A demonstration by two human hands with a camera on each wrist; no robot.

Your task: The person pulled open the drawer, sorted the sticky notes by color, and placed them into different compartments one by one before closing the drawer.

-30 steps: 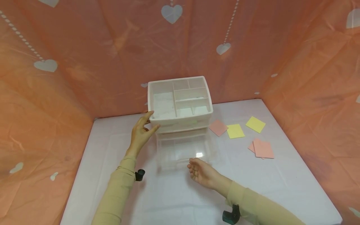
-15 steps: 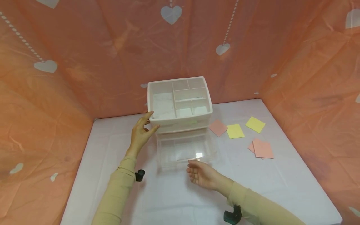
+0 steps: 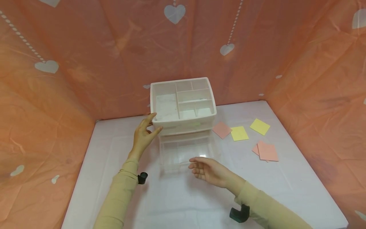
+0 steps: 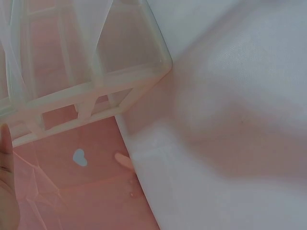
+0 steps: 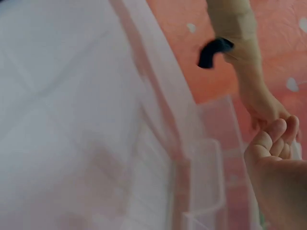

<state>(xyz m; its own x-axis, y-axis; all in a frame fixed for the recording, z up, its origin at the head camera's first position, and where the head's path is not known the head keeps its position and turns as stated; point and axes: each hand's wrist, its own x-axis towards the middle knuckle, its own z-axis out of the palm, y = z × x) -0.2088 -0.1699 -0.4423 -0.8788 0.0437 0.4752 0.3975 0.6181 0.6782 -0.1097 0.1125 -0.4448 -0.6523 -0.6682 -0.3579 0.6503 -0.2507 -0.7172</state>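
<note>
**Two hands at a white drawer organizer with its clear drawer pulled out**

Head view: the left hand (image 3: 144,136) reaches forward from a beige sleeve and rests against the front left corner of the white organizer (image 3: 183,105), thumb on the front face, fingers straight and slightly apart along the left edge. The forearm runs up and away from the person. The right hand (image 3: 210,171) comes in from the lower right, palm turned leftward, fingers extended and loosely spread, their tips at the front edge of the clear drawer (image 3: 187,151); whether they touch the rim cannot be told. The organizer stands upright at the back middle of the white table (image 3: 286,187), its divided top tray facing up. The drawer sticks out of its base toward the person, open side up, long axis running left to right. To the right of it lie pink and yellow sticky notes (image 3: 239,133), well apart from both hands.

Left wrist view: the clear drawer's rounded corner (image 4: 144,72) fills the upper left over the table. Only a sliver of the hand (image 4: 7,182) shows at the left edge, so its finger pose cannot be told here.

Right wrist view: the right hand's fingers (image 5: 276,139) are gently curled and together, holding nothing, just beside the drawer's transparent wall (image 5: 201,163). The other arm shows behind.
</note>
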